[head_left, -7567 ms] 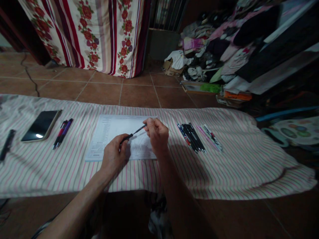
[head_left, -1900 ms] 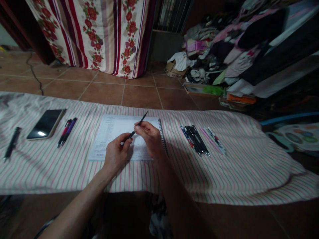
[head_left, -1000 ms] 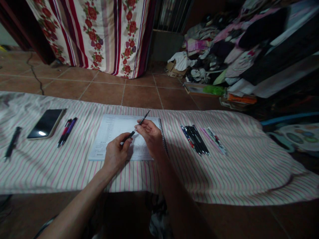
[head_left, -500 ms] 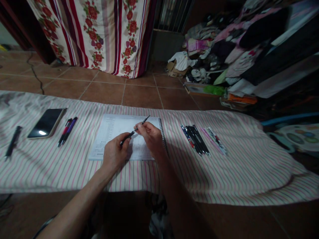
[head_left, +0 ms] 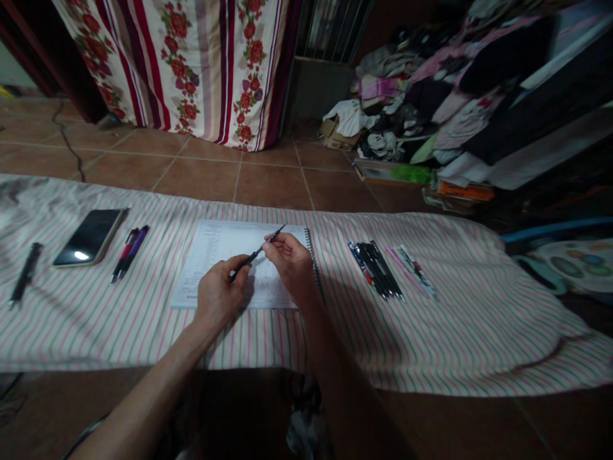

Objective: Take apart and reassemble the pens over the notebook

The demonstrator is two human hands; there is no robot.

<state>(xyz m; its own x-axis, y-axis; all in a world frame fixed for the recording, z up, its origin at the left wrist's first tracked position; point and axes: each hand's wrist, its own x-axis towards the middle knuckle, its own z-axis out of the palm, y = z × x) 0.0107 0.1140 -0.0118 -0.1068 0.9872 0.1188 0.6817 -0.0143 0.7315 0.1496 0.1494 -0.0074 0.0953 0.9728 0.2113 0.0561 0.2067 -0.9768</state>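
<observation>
Over an open spiral notebook (head_left: 191, 281), my left hand (head_left: 220, 287) pinches a black pen barrel (head_left: 245, 262) that slants up to the right. My right hand (head_left: 290, 260) pinches a thin dark pen part (head_left: 274, 235) with a pointed tip. The two pieces line up and appear to meet between my hands. Right of the notebook lie several black pens (head_left: 378, 269) and a few pale and pink pens (head_left: 414, 271). To the left are a red pen (head_left: 125, 252) and a purple pen (head_left: 135, 249).
A phone (head_left: 90, 236) and a dark pen (head_left: 25, 275) lie on the left of the striped cloth (head_left: 460, 345). Beyond are a floral curtain (head_left: 211, 76), a tiled floor (head_left: 272, 182) and a heap of clothes (head_left: 431, 96). A palette-like tray (head_left: 584, 265) is at the far right.
The pen part in my right hand has moved slightly down and left, closing the small gap to the black barrel in my left hand.
</observation>
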